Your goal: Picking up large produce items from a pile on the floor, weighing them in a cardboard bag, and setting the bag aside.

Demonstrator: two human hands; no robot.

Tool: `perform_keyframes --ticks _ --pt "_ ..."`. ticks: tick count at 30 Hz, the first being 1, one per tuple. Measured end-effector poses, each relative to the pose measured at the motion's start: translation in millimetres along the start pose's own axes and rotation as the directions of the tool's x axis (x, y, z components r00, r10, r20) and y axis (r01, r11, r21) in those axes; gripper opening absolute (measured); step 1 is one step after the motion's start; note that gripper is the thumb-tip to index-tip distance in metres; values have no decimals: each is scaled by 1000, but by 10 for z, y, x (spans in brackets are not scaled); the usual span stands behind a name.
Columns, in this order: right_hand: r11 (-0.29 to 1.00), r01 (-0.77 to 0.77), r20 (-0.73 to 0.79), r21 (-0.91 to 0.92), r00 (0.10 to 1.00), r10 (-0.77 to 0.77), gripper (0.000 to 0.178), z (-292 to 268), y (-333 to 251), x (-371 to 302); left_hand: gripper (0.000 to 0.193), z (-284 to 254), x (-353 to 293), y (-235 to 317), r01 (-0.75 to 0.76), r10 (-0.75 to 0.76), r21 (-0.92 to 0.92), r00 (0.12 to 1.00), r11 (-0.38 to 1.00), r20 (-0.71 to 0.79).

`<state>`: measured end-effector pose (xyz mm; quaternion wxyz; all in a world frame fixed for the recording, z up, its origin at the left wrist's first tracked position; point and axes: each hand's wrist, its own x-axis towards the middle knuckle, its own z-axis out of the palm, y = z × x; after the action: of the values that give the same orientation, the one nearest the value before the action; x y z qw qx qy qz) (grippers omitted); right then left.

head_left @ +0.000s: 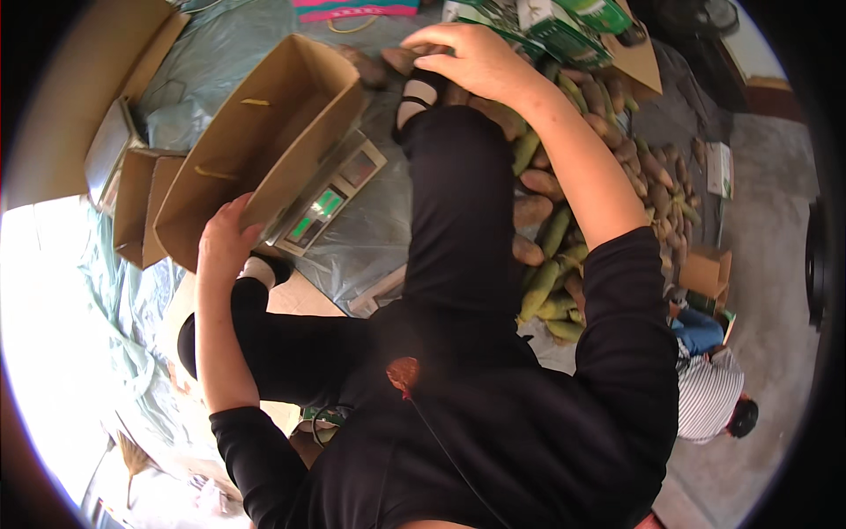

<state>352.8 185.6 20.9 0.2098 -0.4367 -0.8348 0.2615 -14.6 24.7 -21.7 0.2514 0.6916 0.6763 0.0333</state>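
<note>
My left hand is closed on the near rim of an open, empty-looking cardboard box. The box leans over a digital scale with lit green displays. Beyond my right foot, my right hand reaches over long brown vegetables. Its fingers are curved and apart, with a brown vegetable just under the fingertips. Whether they touch it I cannot tell. Another brown vegetable lies between that one and the box.
To the right spreads a heap of brown and green long vegetables. Green printed cartons stand at the far side. A smaller cardboard box sits left of the large one. A person in a striped shirt is at the right. Plastic sheeting covers the floor.
</note>
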Motion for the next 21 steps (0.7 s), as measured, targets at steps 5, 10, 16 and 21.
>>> perform_keyframes --ticks 5,10,16,21 --pt "948 -309 -28 -73 951 308 29 -84 778 -1081 39 93 91 52 63 -63 6 998 998 3" --pt "753 -644 21 -132 758 652 29 383 1443 -2476 34 96 142 176 105 -106 25 993 994 57" --pt "472 -847 -20 -244 491 871 35 1363 1860 -4357 33 154 106 -11 162 -161 -55 987 985 25" --pt "-236 -968 -111 89 -245 963 63 1752 1767 -5535 34 187 127 -46 147 -147 -109 989 983 7"
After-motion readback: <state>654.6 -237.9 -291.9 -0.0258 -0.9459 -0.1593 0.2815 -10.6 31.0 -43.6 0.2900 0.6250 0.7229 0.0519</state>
